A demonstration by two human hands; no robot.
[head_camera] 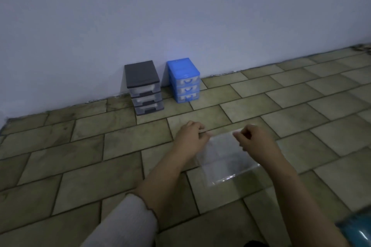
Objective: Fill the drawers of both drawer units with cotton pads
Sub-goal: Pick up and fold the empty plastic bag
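Clear plastic, a flat bag (pixel 222 158), lies stretched between my two hands just above the tiled floor (pixel 80 156). My left hand (pixel 190 138) pinches the bag's top edge at its left corner, fingers curled over the rim. My right hand (pixel 255 140) pinches the same edge at the right corner, thumb and fingers closed on the plastic. The bag hangs toward me from that edge, and I can make out pale, blurred shapes inside, but I cannot tell for certain that they are pads.

Further off, against the wall (pixel 180 16), stand the two drawer units, side by side and slightly apart. The grey unit (pixel 143 88) is on the left, with a dark top and three clear drawers with dark handles. The blue unit (pixel 184 80) is on the right, smaller, with three clear drawers and blue handles. All six drawers look pushed in. What they hold is too dim to read.

A white sleeve (pixel 128 220) covers my left forearm. Something teal (pixel 359 228) shows at the lower right corner.
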